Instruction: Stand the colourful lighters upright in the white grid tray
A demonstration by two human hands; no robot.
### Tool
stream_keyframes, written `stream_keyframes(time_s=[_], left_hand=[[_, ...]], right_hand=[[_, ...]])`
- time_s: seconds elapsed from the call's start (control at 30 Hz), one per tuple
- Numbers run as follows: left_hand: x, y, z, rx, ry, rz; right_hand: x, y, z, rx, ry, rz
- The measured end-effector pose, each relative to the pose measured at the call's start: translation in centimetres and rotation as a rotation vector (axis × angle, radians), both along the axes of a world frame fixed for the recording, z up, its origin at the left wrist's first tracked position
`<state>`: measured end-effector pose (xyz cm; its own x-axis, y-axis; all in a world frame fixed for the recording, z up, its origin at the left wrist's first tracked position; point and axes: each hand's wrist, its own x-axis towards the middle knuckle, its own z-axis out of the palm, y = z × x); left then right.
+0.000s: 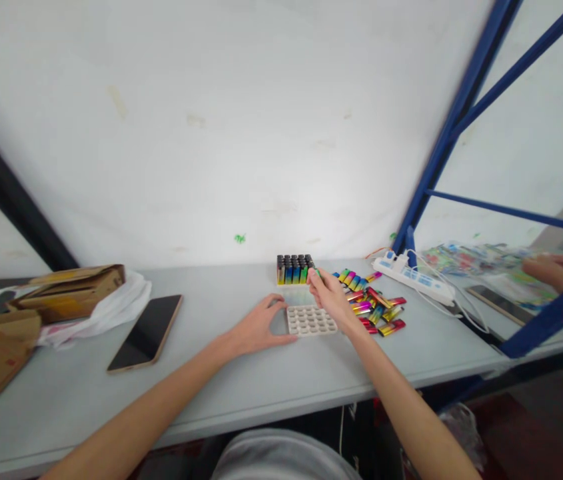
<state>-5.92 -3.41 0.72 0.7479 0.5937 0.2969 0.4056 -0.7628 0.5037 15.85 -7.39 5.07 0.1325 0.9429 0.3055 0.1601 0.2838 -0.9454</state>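
Tray [311, 321], white: visible sockets stood unfilled. Left hand [256, 327] curved wide around its left edge, seemingly to steady it. Right hand [330, 297], over the tray's far right corner, was pinched, apparently on a green-tipped tube [317, 273]. Dark-topped tubes [289, 273] stood rowed behind the tray; loose coloured tubes [376, 311] lay heaped to its right, presumably for easy reach. Cardboard box [78, 300] lay well left of it, contents unseen.

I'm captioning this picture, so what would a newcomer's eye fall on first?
Probably the pile of shiny multicoloured pieces, just right of the right hand. Next come the neat block of black-topped pieces standing near the wall and the pale holed tray beside the left hand. The blue frame slanting up at right also stands out.
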Motion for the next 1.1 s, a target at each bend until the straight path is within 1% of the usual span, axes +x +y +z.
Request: stream_keyframes(time_s=[0.07,0.17,0.3,0.53,0.73,0.97,1.03,1.1], left_hand=[[0.00,-0.05,0.10,-0.001,-0.008,-0.003],[-0.04,-0.09,0.21,-0.005,-0.012,-0.003],[-0.05,-0.10,0.24,-0.007,0.002,0.012],[-0.06,-0.11,0.33,0.000,-0.011,0.012],[0.01,-0.13,0.50,-0.012,-0.012,0.008],[-0.02,-0.11,0.56,-0.017,-0.025,0.003],[-0.01,-0.01,0.49,-0.016,-0.026,0.010],[0.04,0.10,0.38,-0.008,-0.032,0.018]], right_hand=[[-0.10,0.06,-0.44,0.022,-0.092,-0.041],[-0.21,-0.08,-0.66,0.052,-0.210,-0.116],[-0.39,-0.20,-0.69,0.064,-0.295,-0.211],[-0.79,-0.28,-0.58,0.075,-0.339,-0.222],[-0.94,-0.41,-0.57,0.101,-0.355,-0.176],[-0.74,-0.19,-0.95,0.129,-0.413,-0.222],[-0.67,-0.15,-1.00,0.136,-0.422,-0.213],[-0.62,-0.12,-1.01,0.131,-0.417,-0.174]])
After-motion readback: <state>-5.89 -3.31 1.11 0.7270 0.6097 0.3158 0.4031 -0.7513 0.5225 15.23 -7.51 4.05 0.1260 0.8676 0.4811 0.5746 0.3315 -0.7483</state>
